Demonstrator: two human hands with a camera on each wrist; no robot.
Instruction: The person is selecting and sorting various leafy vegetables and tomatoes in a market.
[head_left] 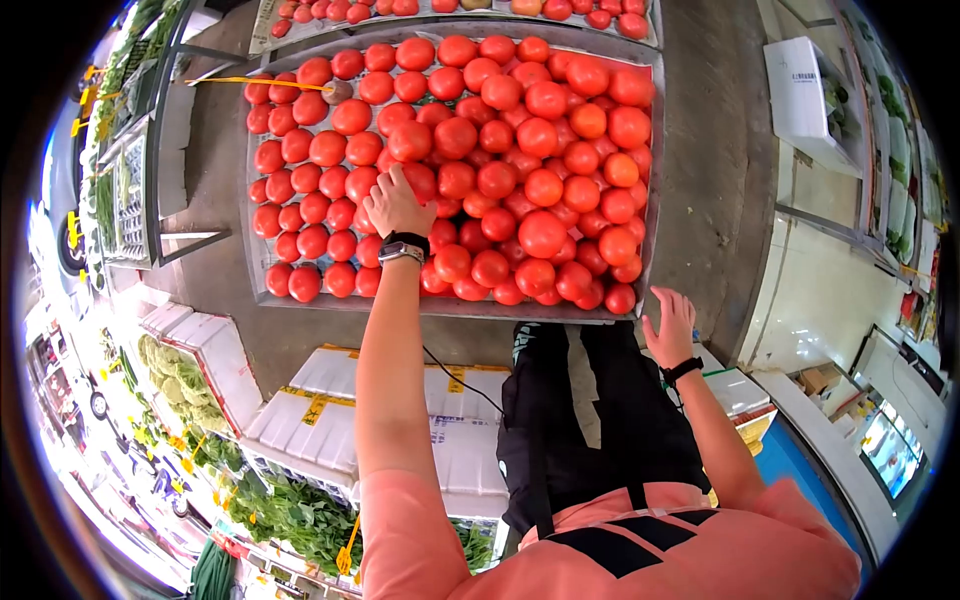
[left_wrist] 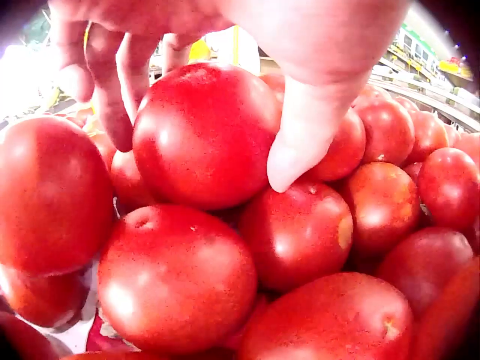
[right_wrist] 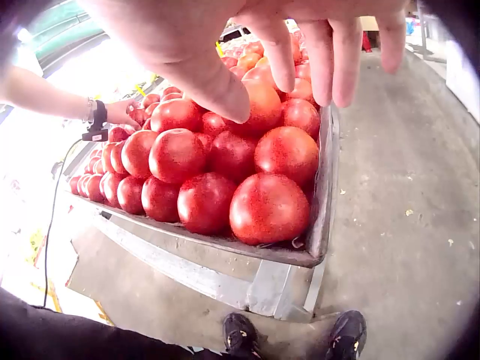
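Red tomatoes (head_left: 545, 232) fill a wide shallow tray (head_left: 450, 308) in front of the person. The left hand (head_left: 398, 207) is over the middle-left of the pile. In the left wrist view its thumb (left_wrist: 296, 142) and fingers lie on opposite sides of a large round tomato (left_wrist: 206, 139), gripping it on top of other tomatoes. Beyond the tray's near right corner hangs the right hand (head_left: 672, 325), its fingers spread and nothing in them. The right wrist view has that hand's fingers above the tomatoes at this corner (right_wrist: 270, 208).
A yellow stick (head_left: 262, 82) lies across the tray's far left part. White foam boxes (head_left: 465, 450) stand at the near left, leafy greens (head_left: 300, 520) beside them. An open white box (head_left: 815, 105) sits at the far right. Grey floor (right_wrist: 405, 225) runs along the tray's right side.
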